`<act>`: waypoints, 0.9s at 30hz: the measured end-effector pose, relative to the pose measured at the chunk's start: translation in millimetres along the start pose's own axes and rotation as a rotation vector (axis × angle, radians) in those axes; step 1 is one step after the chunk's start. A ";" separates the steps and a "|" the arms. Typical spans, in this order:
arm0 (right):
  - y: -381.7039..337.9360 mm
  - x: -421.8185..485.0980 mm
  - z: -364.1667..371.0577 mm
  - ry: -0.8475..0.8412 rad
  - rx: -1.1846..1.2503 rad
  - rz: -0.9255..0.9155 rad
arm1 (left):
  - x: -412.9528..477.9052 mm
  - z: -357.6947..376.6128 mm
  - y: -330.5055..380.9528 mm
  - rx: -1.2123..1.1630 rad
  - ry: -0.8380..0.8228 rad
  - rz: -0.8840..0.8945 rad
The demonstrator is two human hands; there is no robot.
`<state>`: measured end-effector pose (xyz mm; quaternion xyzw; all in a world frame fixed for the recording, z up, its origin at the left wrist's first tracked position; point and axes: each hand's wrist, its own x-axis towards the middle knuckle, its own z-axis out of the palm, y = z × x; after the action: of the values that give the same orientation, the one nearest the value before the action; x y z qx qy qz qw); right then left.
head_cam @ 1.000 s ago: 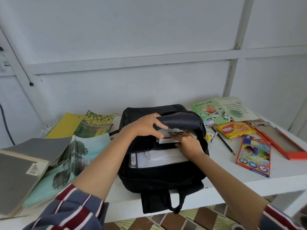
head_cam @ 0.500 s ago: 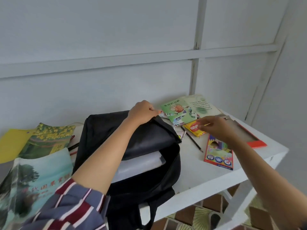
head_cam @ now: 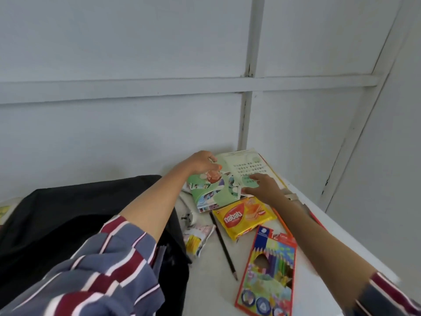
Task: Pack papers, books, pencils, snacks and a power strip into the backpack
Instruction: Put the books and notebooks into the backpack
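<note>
Both hands on the books

Left hand pinches the far edge of the books; right hand lies across their near side, grip unclear. Likely lifting them together. The backpack lies under the left forearm.

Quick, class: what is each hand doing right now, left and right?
Left hand: pinches the green booklet at its top edge.
Right hand: rests on the same booklet; grip cannot be told.
</note>
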<state>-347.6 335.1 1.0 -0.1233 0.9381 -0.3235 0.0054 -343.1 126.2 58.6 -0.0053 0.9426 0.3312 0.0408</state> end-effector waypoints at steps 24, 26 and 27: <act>26.8 72.3 20.3 -0.253 0.024 -0.201 | 133.2 45.7 -51.9 0.084 0.046 -0.155; 27.1 71.3 20.1 -0.254 0.034 -0.206 | 135.6 44.6 -54.6 0.068 0.090 -0.148; 27.6 71.2 19.8 -0.252 0.039 -0.205 | 135.7 42.7 -53.1 0.063 0.118 -0.140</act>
<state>-421.2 327.4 -26.5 -0.2581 0.9060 -0.3225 0.0925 -473.3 113.7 -18.7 -0.0893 0.9507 0.2967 0.0083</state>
